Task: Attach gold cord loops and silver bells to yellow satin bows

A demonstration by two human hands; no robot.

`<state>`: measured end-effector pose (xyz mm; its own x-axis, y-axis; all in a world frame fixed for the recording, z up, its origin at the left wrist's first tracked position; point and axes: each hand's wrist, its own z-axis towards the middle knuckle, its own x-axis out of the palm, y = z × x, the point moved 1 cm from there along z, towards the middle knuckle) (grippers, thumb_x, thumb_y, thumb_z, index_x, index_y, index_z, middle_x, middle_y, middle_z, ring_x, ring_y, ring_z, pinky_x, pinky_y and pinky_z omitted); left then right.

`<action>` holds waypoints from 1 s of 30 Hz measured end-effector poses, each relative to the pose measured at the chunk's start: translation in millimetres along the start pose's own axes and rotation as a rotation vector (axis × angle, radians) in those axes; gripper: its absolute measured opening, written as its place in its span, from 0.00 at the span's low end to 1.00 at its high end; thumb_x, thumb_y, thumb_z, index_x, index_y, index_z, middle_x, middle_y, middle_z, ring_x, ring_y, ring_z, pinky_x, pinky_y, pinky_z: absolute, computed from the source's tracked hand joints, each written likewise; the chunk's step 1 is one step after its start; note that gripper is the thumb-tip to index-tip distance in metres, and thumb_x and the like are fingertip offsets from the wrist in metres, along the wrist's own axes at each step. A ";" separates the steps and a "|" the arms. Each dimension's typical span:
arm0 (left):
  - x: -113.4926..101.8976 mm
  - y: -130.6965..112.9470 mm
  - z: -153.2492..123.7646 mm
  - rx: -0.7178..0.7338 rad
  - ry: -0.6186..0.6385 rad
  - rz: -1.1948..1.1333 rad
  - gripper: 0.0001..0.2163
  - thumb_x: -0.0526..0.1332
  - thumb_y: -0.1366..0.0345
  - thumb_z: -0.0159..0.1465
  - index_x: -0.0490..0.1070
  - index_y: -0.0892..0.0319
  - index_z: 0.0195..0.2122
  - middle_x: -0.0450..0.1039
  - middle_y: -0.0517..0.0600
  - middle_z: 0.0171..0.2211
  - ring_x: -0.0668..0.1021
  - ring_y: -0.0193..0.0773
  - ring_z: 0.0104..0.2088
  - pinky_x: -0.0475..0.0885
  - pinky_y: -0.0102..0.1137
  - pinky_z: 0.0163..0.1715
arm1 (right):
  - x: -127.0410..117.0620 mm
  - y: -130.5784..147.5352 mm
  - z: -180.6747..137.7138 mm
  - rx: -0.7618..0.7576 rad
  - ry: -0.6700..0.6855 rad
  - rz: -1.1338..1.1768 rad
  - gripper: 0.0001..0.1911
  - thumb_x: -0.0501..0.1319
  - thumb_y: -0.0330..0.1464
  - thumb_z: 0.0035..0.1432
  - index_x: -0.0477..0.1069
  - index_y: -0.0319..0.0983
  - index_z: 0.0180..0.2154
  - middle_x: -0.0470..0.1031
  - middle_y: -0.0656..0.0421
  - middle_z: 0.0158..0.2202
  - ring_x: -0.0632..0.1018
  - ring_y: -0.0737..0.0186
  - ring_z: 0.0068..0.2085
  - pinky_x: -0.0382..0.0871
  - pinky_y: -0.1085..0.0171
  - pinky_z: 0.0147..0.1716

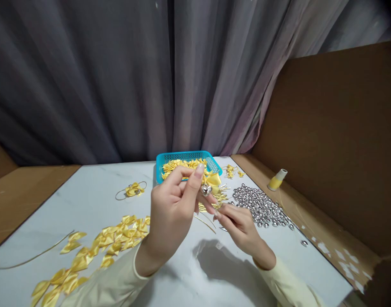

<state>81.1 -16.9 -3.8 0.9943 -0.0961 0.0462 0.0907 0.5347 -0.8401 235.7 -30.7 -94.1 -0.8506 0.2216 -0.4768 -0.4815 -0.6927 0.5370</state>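
Note:
My left hand (172, 209) is raised over the white marble-look table (96, 200), fingers pinched round a yellow ribbon bow (214, 179) with a small silver bell (206, 189) hanging at it. My right hand (240, 226) sits just below and to the right, fingers pinched on a thin gold cord (205, 222) that runs toward the bell. Both sleeves are pale yellow.
A turquoise basket (182, 157) of yellow bows stands behind the hands. Several loose bows (115, 238) lie at the left front, a finished bow on a loop (134, 189) farther back. A heap of silver bells (262, 207) and a yellow thread spool (276, 179) lie right. Cardboard walls and a grey curtain surround the table.

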 end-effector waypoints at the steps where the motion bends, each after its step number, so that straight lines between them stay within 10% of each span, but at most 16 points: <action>1: -0.3 -0.6 -0.1 0.001 0.004 0.002 0.11 0.59 0.64 0.66 0.67 0.58 0.26 0.76 0.44 0.15 0.77 0.31 0.13 0.67 0.22 0.11 | 0.2 -0.3 0.5 0.006 0.003 -0.003 0.15 0.52 0.28 0.64 0.61 0.40 0.24 0.58 0.64 0.19 0.62 0.69 0.21 0.54 0.68 0.22; 21: -3.3 -1.7 2.9 0.135 -0.018 0.175 0.05 0.61 0.67 0.64 0.73 0.55 0.30 0.76 0.41 0.18 0.77 0.30 0.18 0.74 0.25 0.20 | -25.1 -4.0 13.1 0.124 0.015 0.086 0.11 0.56 0.38 0.63 0.71 0.38 0.33 0.72 0.58 0.28 0.68 0.66 0.26 0.61 0.67 0.24; 25: -2.2 0.7 2.4 0.137 -0.024 0.249 0.05 0.63 0.65 0.62 0.76 0.54 0.29 0.76 0.42 0.19 0.77 0.32 0.20 0.74 0.27 0.21 | -44.0 12.9 31.1 0.163 -0.111 0.142 0.15 0.49 0.39 0.67 0.71 0.40 0.39 0.73 0.54 0.39 0.72 0.62 0.37 0.65 0.63 0.34; 30: 0.9 2.9 -1.2 0.217 -0.007 0.309 0.05 0.64 0.66 0.61 0.78 0.52 0.29 0.77 0.42 0.23 0.76 0.33 0.22 0.73 0.29 0.24 | -41.3 45.7 47.8 0.172 -0.039 0.166 0.15 0.53 0.43 0.65 0.69 0.40 0.33 0.70 0.59 0.30 0.70 0.65 0.31 0.65 0.64 0.30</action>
<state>82.1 -16.4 -6.8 0.9768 0.1028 -0.1877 -0.2048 0.7035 -0.6806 238.8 -38.7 -16.6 -0.9271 0.1432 -0.3463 -0.3602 -0.5956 0.7180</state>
